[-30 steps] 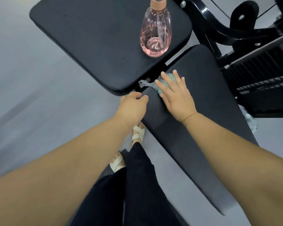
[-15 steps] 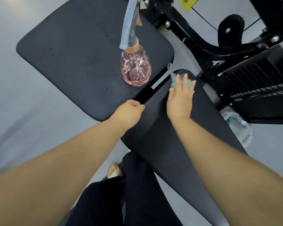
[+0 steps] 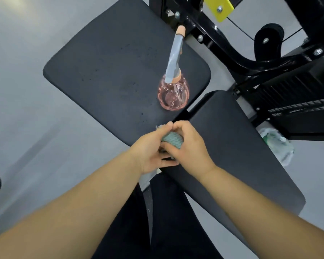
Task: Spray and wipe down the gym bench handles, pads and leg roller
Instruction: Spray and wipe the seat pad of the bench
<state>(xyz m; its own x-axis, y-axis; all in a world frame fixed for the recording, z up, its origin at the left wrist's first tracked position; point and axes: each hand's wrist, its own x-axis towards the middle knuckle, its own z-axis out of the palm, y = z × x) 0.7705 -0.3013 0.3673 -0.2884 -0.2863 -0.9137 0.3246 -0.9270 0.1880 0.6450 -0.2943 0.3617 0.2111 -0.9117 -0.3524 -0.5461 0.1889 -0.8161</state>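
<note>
Left hand (image 3: 150,152) and right hand (image 3: 189,148), both grips pinching the cloth (image 3: 173,140) just under the spray bottle (image 3: 173,94). Guessing it's a refold for a clean side.

Pale grey floor (image 3: 36,128) bears crumpled plastic (image 3: 275,144), perhaps a bag.

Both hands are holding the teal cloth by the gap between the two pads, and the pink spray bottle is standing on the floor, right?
Not the floor: the pink spray bottle stands on the wider black pad, near its edge by the gap, as the head view shows. The rest holds: left hand and right hand both hold the teal cloth there.
</note>
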